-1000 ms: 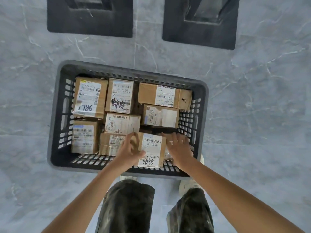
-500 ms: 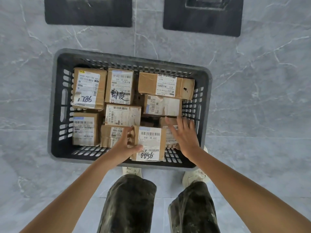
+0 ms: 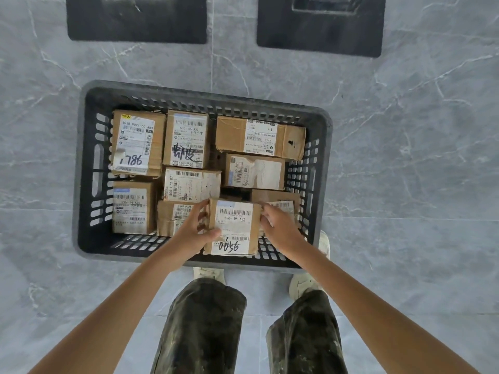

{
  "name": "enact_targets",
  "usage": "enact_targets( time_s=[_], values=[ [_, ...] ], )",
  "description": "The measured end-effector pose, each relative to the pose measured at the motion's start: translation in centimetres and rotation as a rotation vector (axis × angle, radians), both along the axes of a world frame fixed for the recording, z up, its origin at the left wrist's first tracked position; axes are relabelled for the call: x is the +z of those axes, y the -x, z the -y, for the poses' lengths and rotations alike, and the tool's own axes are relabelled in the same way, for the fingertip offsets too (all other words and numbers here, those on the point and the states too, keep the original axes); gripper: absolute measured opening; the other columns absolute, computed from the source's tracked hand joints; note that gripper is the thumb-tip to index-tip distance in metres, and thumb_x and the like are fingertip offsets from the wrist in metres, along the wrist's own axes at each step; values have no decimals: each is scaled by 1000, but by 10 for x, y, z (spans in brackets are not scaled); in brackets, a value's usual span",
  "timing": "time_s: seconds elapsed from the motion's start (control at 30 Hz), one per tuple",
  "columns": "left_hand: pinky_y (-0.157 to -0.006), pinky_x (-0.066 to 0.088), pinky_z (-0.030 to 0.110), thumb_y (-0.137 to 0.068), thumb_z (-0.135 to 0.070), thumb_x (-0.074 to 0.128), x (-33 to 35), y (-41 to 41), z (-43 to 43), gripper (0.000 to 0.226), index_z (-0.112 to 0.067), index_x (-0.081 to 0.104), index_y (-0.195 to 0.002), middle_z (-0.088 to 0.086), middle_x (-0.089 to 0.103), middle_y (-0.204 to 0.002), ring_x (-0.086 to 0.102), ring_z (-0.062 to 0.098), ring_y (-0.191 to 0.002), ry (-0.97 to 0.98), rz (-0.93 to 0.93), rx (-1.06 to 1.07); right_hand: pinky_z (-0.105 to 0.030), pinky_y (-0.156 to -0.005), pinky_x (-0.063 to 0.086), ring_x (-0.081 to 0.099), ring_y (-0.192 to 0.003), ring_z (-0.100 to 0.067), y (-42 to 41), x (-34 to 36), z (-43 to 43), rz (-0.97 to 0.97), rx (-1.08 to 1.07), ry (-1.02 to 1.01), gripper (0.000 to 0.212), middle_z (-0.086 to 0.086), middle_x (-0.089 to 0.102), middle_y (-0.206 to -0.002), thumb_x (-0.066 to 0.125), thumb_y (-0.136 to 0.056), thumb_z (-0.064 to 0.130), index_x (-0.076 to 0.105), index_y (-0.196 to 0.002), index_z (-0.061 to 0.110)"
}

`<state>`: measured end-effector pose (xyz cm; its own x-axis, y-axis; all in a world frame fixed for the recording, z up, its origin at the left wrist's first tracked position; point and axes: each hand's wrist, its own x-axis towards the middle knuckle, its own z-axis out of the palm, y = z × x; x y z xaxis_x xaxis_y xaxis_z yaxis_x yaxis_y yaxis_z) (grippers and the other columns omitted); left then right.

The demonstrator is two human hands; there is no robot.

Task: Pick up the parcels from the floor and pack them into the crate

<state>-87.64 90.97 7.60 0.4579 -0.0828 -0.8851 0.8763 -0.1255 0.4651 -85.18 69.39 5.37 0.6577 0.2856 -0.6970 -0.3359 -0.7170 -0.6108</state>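
A dark grey slotted plastic crate stands on the floor in front of my feet, filled with several cardboard parcels bearing white labels. At its near side sits a parcel marked 9500. My left hand grips that parcel's left edge, thumb on the label. My right hand holds its right edge with curled fingers, partly covering another parcel behind it. A parcel marked 1786 lies in the far left corner.
The floor is grey marbled tile. Two black square mats, one at far left and one at far right, lie beyond the crate. My legs and white shoes stand just behind the crate's near wall.
My right hand has come back from the parcel on the right to the right edge of the 9500 parcel. My left hand keeps its grip. The view has lifted a little.
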Motion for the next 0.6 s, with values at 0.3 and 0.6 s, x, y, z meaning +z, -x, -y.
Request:
enact_targets(
  time_s=[0.3, 0.6],
  values=[
    [-65, 51, 10, -93, -36, 51, 9, -13, 29, 35, -44, 36, -123, -30, 55, -108, 56, -10, -97, 120, 83, -136, -28, -78, 55, 54, -113, -6, 21, 18, 5, -492, -494, -318, 92, 20, 50, -127, 70, -75, 53, 9, -144, 46],
    [-119, 14, 43, -91, -58, 3, -24, -11, 34, 70, -23, 23, -148, 0, 14, -158, 4, 15, -146, -306, 396, -991, -21, -73, 56, 60, -104, -5, 19, 2, 34, -378, -628, -196, 94, 30, 61, -103, 78, -64, 44, 23, -141, 47]
  ],
)
